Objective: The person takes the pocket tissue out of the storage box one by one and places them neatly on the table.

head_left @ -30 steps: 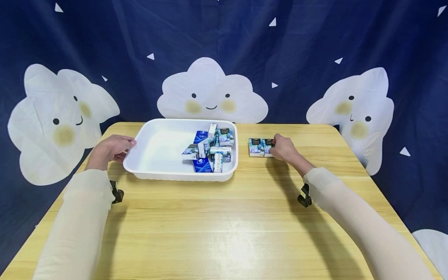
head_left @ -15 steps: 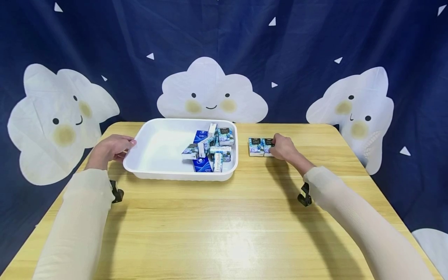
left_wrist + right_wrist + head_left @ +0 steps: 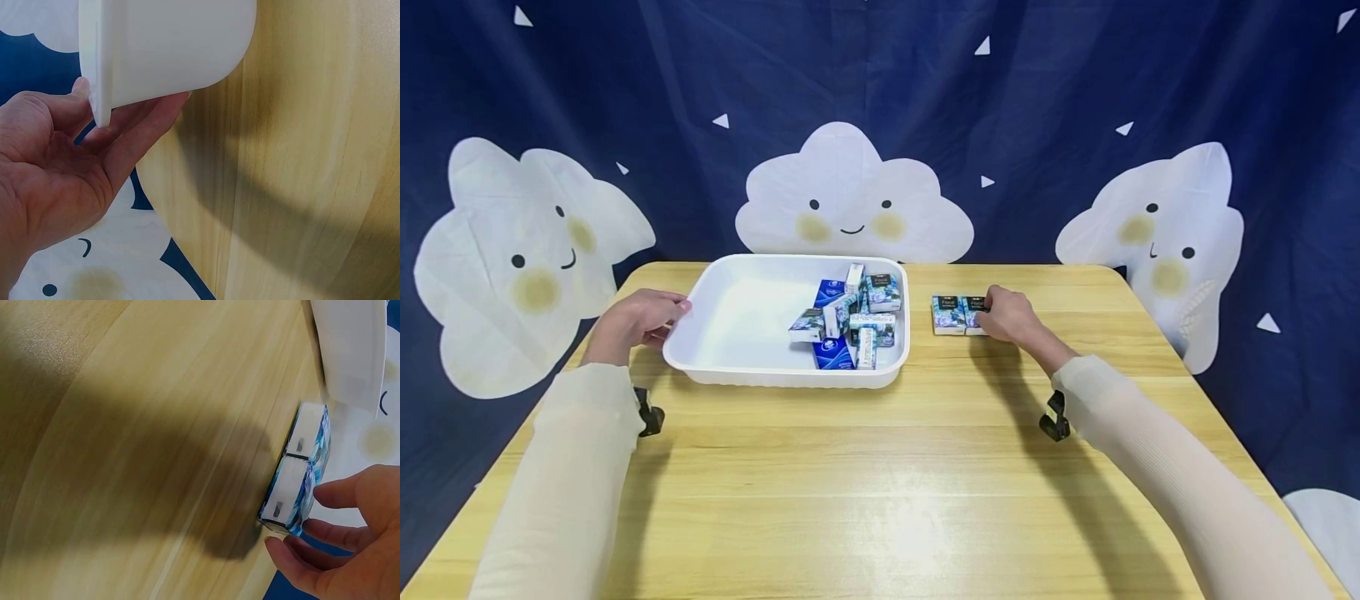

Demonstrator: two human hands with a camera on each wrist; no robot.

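Note:
My left hand [image 3: 643, 319] holds the left end of a white plastic tray [image 3: 722, 377]. In the left wrist view, the thumb lies on the rim and the fingers reach under the outer wall. Two small tissue packs, with blue floral print and black tops, lie side by side right of the tray: the left pack [image 3: 949, 312] is untouched. My right hand [image 3: 1009, 317] pinches the right pack [image 3: 972, 315] at its right end, thumb on the printed face, and covers part of it. The right wrist view shows their white ends [image 3: 284, 490].
Several floral tissue packs [image 3: 883, 293] and blue packs [image 3: 833, 354] lie jumbled in the tray's right half. Everything rests on a wooden table [image 3: 850, 467]. A navy curtain [image 3: 1037, 83] with smiling clouds hangs behind the table's far edge.

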